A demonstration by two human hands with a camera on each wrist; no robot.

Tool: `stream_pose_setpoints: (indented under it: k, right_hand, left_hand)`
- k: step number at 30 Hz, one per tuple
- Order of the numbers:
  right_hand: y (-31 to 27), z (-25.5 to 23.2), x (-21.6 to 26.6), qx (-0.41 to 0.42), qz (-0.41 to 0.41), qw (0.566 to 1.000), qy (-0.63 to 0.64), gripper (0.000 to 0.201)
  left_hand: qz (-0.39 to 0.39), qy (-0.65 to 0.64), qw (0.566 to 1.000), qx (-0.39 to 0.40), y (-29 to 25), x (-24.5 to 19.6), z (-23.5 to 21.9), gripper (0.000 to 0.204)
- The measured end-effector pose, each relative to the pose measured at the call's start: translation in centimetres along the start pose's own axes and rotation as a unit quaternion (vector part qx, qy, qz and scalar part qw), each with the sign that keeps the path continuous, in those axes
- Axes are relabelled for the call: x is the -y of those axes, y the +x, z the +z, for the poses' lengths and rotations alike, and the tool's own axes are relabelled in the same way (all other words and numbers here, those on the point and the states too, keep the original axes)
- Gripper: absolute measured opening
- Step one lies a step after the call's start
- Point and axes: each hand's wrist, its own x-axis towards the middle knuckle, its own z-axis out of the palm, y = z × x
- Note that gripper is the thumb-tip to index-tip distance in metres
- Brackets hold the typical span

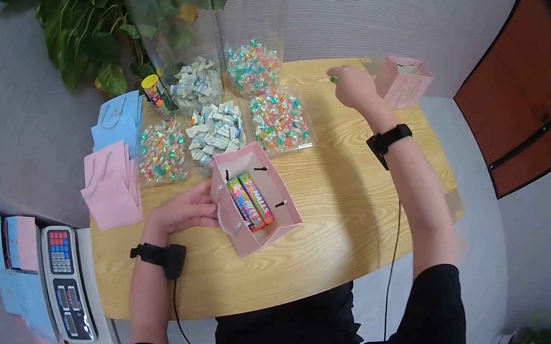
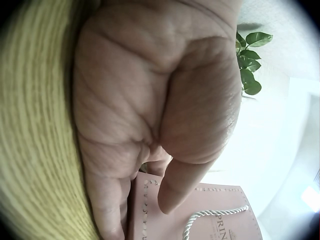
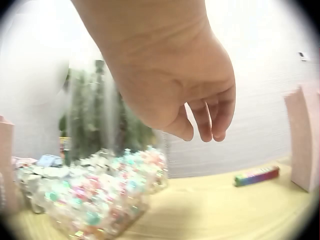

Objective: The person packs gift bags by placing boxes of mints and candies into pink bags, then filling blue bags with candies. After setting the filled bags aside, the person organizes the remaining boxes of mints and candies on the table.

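- Here we have the right hand (image 1: 355, 88) above the wooden table (image 1: 321, 248), fingers relaxed, pointing down, gripping nothing!
- Below the fingertips, and apart from them, we spot the rainbow-wrapped candy stick (image 3: 256, 176), long axis aimed toward the far pink paper bag (image 1: 402, 83).
- Right hand's clearly nearer; the left hand (image 1: 180, 209) touches the near pink paper bag (image 2: 197, 202), though whether it's grasping, we can't tell.
- Inside that, we read HALLS stick (image 1: 257, 197).
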Motion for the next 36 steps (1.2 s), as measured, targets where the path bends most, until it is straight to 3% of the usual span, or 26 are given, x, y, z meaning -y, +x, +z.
stream_pose_setpoints:
  k: [1, 6, 11, 13, 17, 19, 21, 22, 29, 31, 33, 36]
  right_hand:
    - [0.4, 1.2, -1.7, 0.038, 0.026, 0.999, -0.010, 0.034]
    - [0.7, 6.3, -7.1, 0.028, 0.066, 0.997, -0.042, 0.052]
    - [1.9, 8.6, -7.7, 0.001, 0.129, 0.989, -0.076, 0.063]
    - [2.1, 8.6, -7.6, 0.034, 0.183, 0.982, -0.016, 0.066]
    - [1.9, 7.7, -8.6, -0.008, 0.131, 0.991, 0.003, 0.065]
    - [2.2, 7.2, -9.6, 0.049, 0.064, 0.997, -0.013, 0.038]
    - [1.3, 7.0, -9.5, 0.064, 0.049, 0.997, -0.004, 0.030]
    - [0.7, 6.3, -9.1, 0.077, 0.035, 0.996, 0.005, 0.023]
    - [-5.3, -0.6, -2.6, 0.158, 0.043, 0.987, -0.002, 0.021]
    - [-7.0, -3.5, 0.4, 0.086, -0.001, 0.995, 0.045, 0.026]
    - [-8.9, -7.9, 5.0, 0.076, -0.006, 0.981, 0.177, 0.034]
    - [-11.4, -12.3, 10.5, 0.142, -0.108, 0.950, 0.258, 0.033]
  left_hand:
    - [0.001, -0.005, 1.000, 0.000, 0.0, -0.1, 0.0, 0.065]
    - [-0.026, 0.012, 1.000, 0.003, 0.0, 0.0, -0.9, 0.066]
    - [-0.022, -0.009, 1.000, 0.001, 0.1, 0.0, -0.7, 0.065]
    - [-0.016, -0.022, 1.000, 0.006, 0.0, -0.2, -0.2, 0.067]
    - [-0.022, -0.015, 1.000, -0.009, -0.1, -0.2, -0.1, 0.070]
    - [-0.025, -0.013, 1.000, -0.002, 0.0, -0.3, -0.1, 0.071]
    - [-0.031, -0.008, 0.999, -0.005, 0.1, -0.2, -0.4, 0.072]
    - [-0.036, 0.001, 0.999, -0.007, 0.1, -0.1, -0.5, 0.072]
    - [-0.031, 0.004, 1.000, 0.000, -0.1, -0.3, -0.3, 0.072]
    - [-0.021, 0.006, 1.000, 0.000, 0.0, -0.1, -0.4, 0.073]
    - [-0.019, 0.007, 1.000, -0.003, 0.1, -0.1, -0.3, 0.073]
    - [-0.013, 0.011, 1.000, -0.004, 0.0, 0.0, -0.2, 0.073]
